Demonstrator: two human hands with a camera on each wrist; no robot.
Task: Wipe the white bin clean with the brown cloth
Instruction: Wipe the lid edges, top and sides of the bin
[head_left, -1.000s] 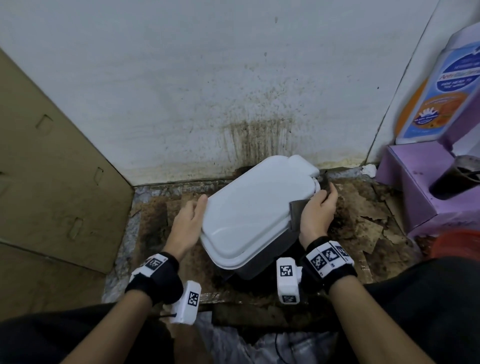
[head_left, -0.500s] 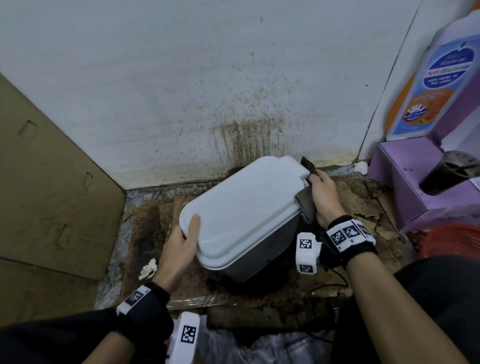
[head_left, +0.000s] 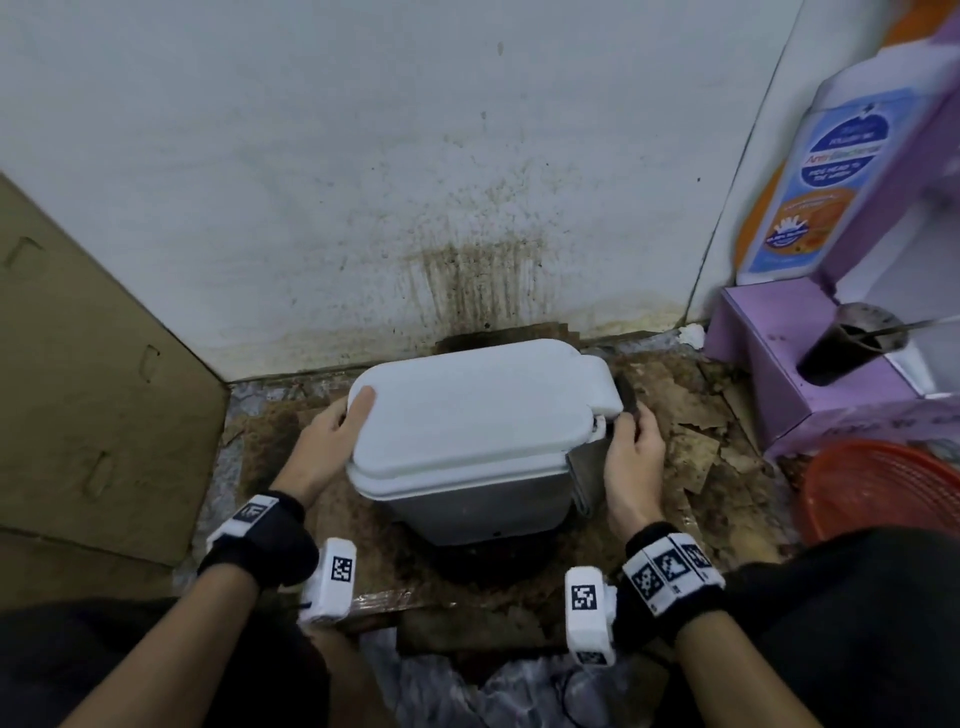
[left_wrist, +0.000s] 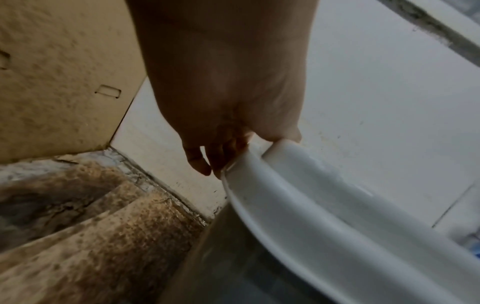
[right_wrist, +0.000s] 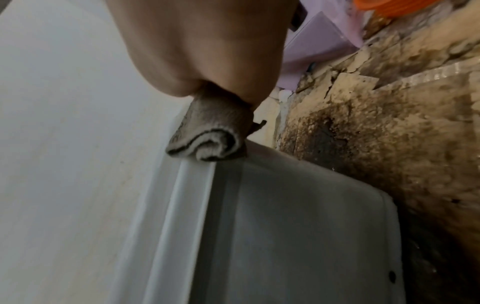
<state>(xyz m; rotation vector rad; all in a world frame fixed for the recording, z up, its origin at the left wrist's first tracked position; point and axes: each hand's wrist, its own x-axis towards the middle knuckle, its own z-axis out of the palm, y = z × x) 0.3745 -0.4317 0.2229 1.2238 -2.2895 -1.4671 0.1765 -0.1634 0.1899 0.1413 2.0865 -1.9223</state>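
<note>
The white bin (head_left: 483, 415) with a closed white lid and grey body stands on the dirty floor by the wall. My left hand (head_left: 332, 441) grips the lid's left edge, thumb on top; the left wrist view shows the fingers curled under the rim (left_wrist: 259, 164). My right hand (head_left: 631, 452) holds the brown cloth (head_left: 584, 470) against the bin's right end. In the right wrist view the folded cloth (right_wrist: 210, 135) sticks out of the right hand (right_wrist: 207, 47) and touches the bin's rim (right_wrist: 197, 185).
A stained white wall (head_left: 467, 182) rises close behind the bin. Brown cardboard (head_left: 93, 364) leans at the left. A purple box (head_left: 789, 374) with a dark cup (head_left: 852, 343) and an orange basket (head_left: 883, 488) crowd the right. The floor (head_left: 691, 426) is soiled and flaking.
The bin has turned, so its long side now faces me. My left hand moved up to the lid's far left corner. My right hand with the cloth slid down along the right end.
</note>
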